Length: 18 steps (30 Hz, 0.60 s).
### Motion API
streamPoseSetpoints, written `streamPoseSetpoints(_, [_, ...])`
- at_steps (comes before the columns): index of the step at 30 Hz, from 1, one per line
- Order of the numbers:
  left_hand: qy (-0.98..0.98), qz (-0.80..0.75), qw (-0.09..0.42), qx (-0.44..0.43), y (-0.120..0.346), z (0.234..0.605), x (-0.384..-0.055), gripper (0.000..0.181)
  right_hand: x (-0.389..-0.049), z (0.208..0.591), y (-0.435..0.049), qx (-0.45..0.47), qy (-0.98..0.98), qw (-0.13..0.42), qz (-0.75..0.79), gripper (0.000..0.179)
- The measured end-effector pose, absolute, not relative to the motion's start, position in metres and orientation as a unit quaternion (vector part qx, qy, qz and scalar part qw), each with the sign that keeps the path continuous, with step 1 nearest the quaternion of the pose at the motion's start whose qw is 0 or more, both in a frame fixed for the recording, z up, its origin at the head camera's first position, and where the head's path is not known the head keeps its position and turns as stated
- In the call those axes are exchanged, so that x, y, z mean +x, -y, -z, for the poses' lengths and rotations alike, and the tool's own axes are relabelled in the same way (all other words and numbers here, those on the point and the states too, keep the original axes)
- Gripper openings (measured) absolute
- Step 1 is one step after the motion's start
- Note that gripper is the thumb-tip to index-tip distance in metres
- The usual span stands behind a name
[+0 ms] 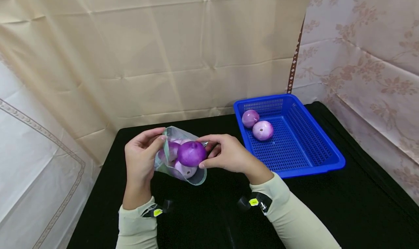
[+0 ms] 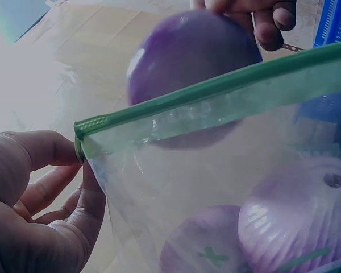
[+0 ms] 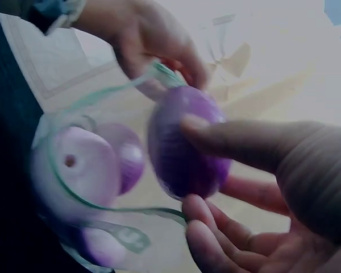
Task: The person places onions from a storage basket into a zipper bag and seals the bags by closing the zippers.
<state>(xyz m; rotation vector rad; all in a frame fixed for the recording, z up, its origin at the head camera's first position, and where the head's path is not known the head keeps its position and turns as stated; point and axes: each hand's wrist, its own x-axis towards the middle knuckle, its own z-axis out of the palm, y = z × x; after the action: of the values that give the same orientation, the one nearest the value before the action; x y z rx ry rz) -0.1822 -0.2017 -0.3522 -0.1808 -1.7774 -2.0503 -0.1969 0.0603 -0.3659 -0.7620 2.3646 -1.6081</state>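
Observation:
My left hand [image 1: 139,156] pinches one top corner of a clear zip bag [image 2: 139,190] with a green zip edge, keeping its mouth spread. Several pale purple onions [image 2: 295,219] lie inside the bag. In my right hand [image 1: 229,154] is a darker purple onion [image 1: 191,153], gripped between thumb and fingers at the bag's mouth. The left wrist view shows this onion [image 2: 187,57] behind the green zip edge, its lower part seen through the plastic. The right wrist view has the thumb [image 3: 238,139] across the onion's side.
To the right stands a blue plastic basket [image 1: 291,154] with two purple onions, one [image 1: 250,118] in the back left corner and another [image 1: 263,130] beside it. A black cloth [image 1: 209,212] covers the table. Beige curtain [image 1: 147,52] hangs close behind the table.

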Motion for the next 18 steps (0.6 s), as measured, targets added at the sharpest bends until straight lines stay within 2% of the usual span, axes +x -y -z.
streamPoseSetpoints(4, [0.637, 0.739, 0.208, -0.069, 0.201, 0.352, -0.183, 0.021, -0.188, 0.371, -0.047, -0.216, -0.841, 0.022, 0.496, 0.061])
streamPoseSetpoints(11, [0.634, 0.741, 0.211, -0.068, 0.202, 0.354, -0.184, 0.020, -0.181, 0.383, -0.030, -0.182, -0.897, -0.143, 0.378, 0.039])
streamPoseSetpoints(14, [0.630, 0.744, 0.210, -0.070, 0.202, 0.354, -0.184, 0.020, -0.183, 0.387, -0.026, -0.158, -0.907, -0.179, 0.348, 0.043])
streamPoseSetpoints(18, [0.627, 0.746, 0.208, -0.081, 0.202, 0.353, -0.183, 0.020, -0.188, 0.389, -0.023, -0.131, -0.916, -0.202, 0.322, 0.048])
